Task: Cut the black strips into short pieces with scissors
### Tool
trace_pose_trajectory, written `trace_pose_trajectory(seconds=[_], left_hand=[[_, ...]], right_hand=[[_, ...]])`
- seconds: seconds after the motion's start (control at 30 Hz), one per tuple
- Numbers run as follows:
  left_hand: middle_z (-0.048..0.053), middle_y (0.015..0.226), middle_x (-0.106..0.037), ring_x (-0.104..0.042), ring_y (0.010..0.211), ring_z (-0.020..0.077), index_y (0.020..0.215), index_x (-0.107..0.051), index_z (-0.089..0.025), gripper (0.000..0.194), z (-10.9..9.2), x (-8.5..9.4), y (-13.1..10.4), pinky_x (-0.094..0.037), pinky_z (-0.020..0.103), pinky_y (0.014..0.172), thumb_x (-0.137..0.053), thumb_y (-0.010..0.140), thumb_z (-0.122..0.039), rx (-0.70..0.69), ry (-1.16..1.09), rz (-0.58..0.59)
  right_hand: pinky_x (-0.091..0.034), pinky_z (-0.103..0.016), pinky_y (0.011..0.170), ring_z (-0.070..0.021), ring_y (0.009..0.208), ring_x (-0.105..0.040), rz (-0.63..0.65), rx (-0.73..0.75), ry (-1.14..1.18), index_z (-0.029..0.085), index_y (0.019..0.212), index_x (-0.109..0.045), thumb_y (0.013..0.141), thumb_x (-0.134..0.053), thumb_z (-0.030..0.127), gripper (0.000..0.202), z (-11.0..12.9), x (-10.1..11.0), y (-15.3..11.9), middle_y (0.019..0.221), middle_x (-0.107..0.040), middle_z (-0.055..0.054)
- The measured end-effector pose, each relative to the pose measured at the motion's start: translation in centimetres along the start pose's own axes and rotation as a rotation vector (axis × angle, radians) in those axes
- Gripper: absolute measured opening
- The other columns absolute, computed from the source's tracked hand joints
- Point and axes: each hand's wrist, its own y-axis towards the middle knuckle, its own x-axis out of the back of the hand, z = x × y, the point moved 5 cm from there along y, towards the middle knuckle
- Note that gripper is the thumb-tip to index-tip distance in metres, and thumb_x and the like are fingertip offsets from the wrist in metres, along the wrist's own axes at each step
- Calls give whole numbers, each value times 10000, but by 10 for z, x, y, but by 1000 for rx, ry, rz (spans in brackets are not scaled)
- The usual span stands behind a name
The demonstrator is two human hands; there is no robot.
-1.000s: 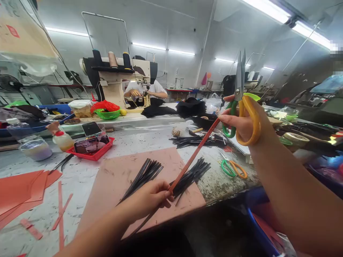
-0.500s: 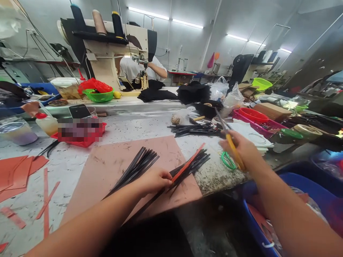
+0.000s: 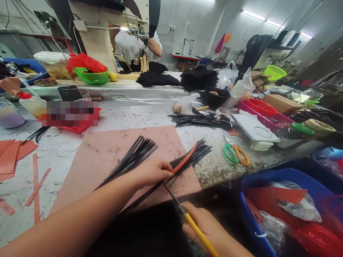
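My left hand (image 3: 154,173) is closed in a pinch on the lower end of an orange-red strip (image 3: 186,159). The strip lies along a fanned bundle of thin black strips (image 3: 202,151); whether my fingers also grip these is hidden. In my right hand (image 3: 206,226) are yellow-handled scissors (image 3: 178,203), seen nearly edge-on, their tip close by my left fingertips at a black strip. A second black bundle (image 3: 134,155) rests on the pink sheet (image 3: 112,146), beyond my left forearm. Another pair of scissors (image 3: 235,153), with green and yellow loops, lies to the right.
More black strips (image 3: 197,120) lie farther back, near a spiral notebook (image 3: 254,126). Red scraps (image 3: 40,192) and a red tray (image 3: 77,128) are at left. A blue bin (image 3: 246,207) stands below the table edge. Behind, a person (image 3: 128,43) sits beyond a sewing machine (image 3: 93,32).
My right hand has brought the scissors down and left, from above the table's right side to my left fingertips. The other scissors are now uncovered. The view has tipped down.
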Motion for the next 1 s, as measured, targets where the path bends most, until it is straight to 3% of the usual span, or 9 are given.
trace_pose_trajectory(seconds=[0.57,0.67,0.73,0.9,1.0], left_hand=[[-24,581,-572,-467,562,128,687,-671,-177,160,1,-1,0,-342,235,527,-585,633,-300,-13,0,0],[-23,643,-589,-507,630,147,821,-666,-181,267,1,0,-7,-378,240,554,-600,628,-353,-13,-34,-11],[-24,668,-577,-519,644,151,900,-615,-177,363,7,1,-16,-387,243,548,-609,625,-414,28,-103,-35],[-27,608,-557,-530,548,115,698,-499,-171,292,32,-13,-39,-384,231,525,-526,689,-461,120,-287,100],[-45,583,-532,-494,465,91,713,-483,-176,279,43,-19,-43,-356,214,471,-475,705,-454,157,-278,72]], right_hand=[[-302,-221,486,-126,493,-407,-37,-33,99,173,874,-563,810,-362,553,435,1,2,1,564,-450,22],[-305,-221,488,-124,494,-406,-72,-30,101,178,903,-599,811,-373,558,452,-3,1,0,572,-471,18],[-315,-225,496,-127,492,-415,-81,-38,100,178,920,-612,811,-383,559,457,-5,1,-1,567,-482,17],[-337,-236,516,-131,489,-432,-117,-50,78,182,948,-630,811,-389,561,469,-6,1,0,559,-505,12],[-342,-241,515,-136,496,-446,-128,-58,73,184,940,-630,815,-391,551,456,-8,-5,0,564,-519,7]])
